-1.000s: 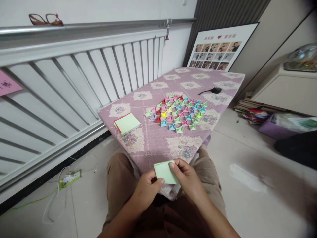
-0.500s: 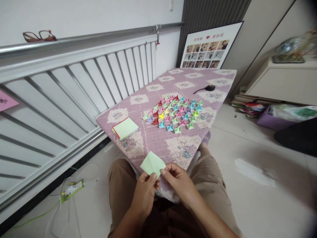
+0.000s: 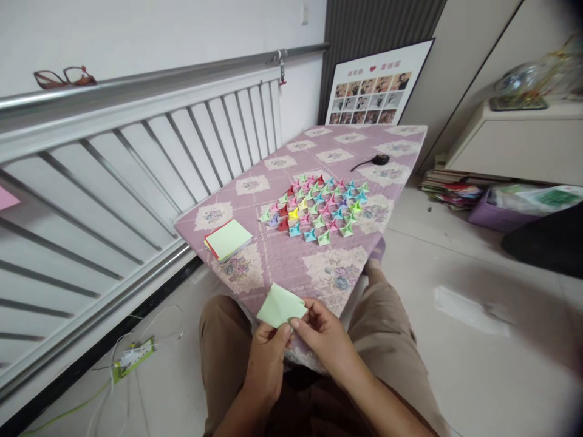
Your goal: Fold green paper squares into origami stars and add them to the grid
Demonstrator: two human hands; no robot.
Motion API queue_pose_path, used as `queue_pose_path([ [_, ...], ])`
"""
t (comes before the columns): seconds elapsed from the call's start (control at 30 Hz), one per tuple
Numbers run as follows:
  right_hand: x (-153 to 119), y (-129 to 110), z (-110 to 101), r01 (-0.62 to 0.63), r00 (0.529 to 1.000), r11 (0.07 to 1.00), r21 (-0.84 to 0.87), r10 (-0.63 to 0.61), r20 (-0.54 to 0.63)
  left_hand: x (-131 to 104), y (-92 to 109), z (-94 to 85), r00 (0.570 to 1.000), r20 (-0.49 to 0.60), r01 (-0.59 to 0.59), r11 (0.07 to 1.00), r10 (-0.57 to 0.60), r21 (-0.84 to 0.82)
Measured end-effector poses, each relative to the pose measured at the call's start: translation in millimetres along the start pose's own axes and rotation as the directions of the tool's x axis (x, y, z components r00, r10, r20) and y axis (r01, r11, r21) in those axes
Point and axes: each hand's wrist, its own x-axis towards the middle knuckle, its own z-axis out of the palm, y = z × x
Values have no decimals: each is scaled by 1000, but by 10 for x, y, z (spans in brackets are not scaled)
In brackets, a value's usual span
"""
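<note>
A pale green sheet of folded paper is held between both hands above the near end of the table. My left hand pinches its lower corner with the thumb on top. My right hand grips the right side, thumb close to the left thumb; the fingers behind the paper are partly hidden. Beyond, on the cloth, stand many small folded paper pieces in green, pink, red, blue and yellow, set out in rows. To the left lies a stack of square paper with a pale green sheet on top.
The table wears a purple floral cloth. A black object with a short cord lies toward its far right. A white radiator runs along the left, and a power strip with cables lies on the floor.
My right thumb has shifted left along the paper's lower edge, nearer the left thumb. The paper has tilted slightly, and the whole view has turned a little.
</note>
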Motion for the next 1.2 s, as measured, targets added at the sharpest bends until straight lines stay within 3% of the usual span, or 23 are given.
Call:
queue_pose_path([
  [0.13, 9, 44, 14, -15, 998, 1000, 0, 15, 60, -11, 3, 1, 994, 84, -72, 997, 74, -27],
  [0.4, 13, 53, -10, -21, 999, 1000, 7, 21, 35, -14, 2, -2, 996, 80, -22, 999, 25, -41],
  [0.6, 17, -87, -135, 115, 989, 977, -182, -131, -75, -8, 5, -31, 997, 78, 5, 1000, -3, -23],
  [0.73, 28, -140, -242, 142, 990, 921, -362, -131, 53, 17, 16, -71, 996, 94, -8, 999, 5, 34],
  [0.93, 98, -202, -367, 90, 980, 926, -366, -17, 198, 38, 35, -107, 991, 131, -20, 998, 11, 65],
  [1.2, 157, -241, -414, 79, 981, 924, -375, -4, 196, 27, 59, -103, 985, 171, -49, 992, 28, 115],
])
